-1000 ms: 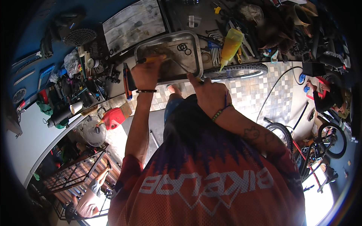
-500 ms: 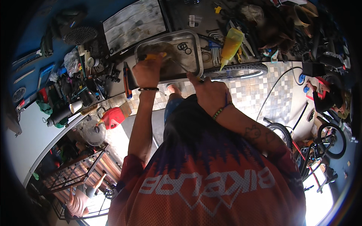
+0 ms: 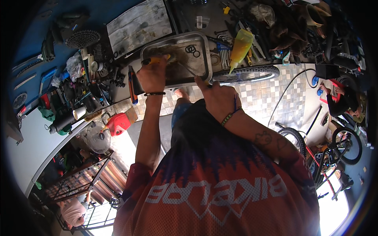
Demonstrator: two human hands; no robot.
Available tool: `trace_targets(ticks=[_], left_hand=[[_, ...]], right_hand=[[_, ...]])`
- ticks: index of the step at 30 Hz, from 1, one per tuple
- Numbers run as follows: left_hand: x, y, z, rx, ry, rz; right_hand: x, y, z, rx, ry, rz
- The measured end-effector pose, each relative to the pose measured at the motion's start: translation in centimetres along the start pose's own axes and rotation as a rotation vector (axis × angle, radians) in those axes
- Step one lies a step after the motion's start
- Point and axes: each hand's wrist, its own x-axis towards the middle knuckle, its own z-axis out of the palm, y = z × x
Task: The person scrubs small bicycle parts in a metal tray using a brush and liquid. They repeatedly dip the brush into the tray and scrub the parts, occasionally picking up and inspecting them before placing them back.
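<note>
My left hand (image 3: 151, 78) is closed around a yellow-and-black-handled tool (image 3: 157, 59) above the left part of a metal tray (image 3: 210, 59). The working end of that tool is too blurred to make out. At the tray's front right corner my right hand (image 3: 220, 98) grips a thin-shafted tool (image 3: 186, 68), much like a screwdriver. Its shaft slants over the tray toward my left hand, and the fingers hide most of its handle. Brown, dirty residue coats the tray's bottom. Several black rubber rings (image 3: 191, 49) lie in its back right part.
Right of the tray stand a tilted yellow squeeze bottle (image 3: 241, 46), wrenches (image 3: 225, 58) and pliers (image 3: 256, 46). A bicycle wheel (image 3: 252, 74) sits below the bench edge. At left lie an orange-and-black tool (image 3: 133, 84) and crowded tools. Other people (image 3: 73, 212) are in the background.
My left hand has shifted slightly left and down with the yellow-handled tool. My right hand stays nearly in place. The person at lower left has bent lower.
</note>
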Motion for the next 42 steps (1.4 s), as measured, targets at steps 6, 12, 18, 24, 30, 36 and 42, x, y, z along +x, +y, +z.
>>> trace_targets(ticks=[6,12,18,24,30,36,42], left_hand=[[-0.7,-0.9,0.7,-0.371,0.112,0.180],[-1.1,-0.3,0.3,-0.500,0.011,0.169],[-1.2,0.1,0.2,-0.433,0.016,0.116],[-0.9,-1.0,1.3,-0.433,0.084,0.130],[-1.1,-1.5,3.9,-0.106,0.002,0.084],[-1.3,-2.1,7.8,-0.152,0.005,-0.098],[-2.1,-1.4,6.2,-0.293,-0.003,-0.024]], right_hand=[[0.1,-0.1,-0.1,-0.002,-0.044,0.024],[0.1,-0.2,-0.3,0.008,0.000,-0.012],[0.1,-0.4,-0.5,-0.006,0.001,0.003],[0.5,-0.2,-0.6,0.022,-0.085,0.022],[0.4,1.6,1.9,0.072,-0.028,-0.034],[1.3,2.8,2.0,-0.106,-0.169,-0.033],[0.7,2.8,-0.2,-0.064,-0.166,-0.050]])
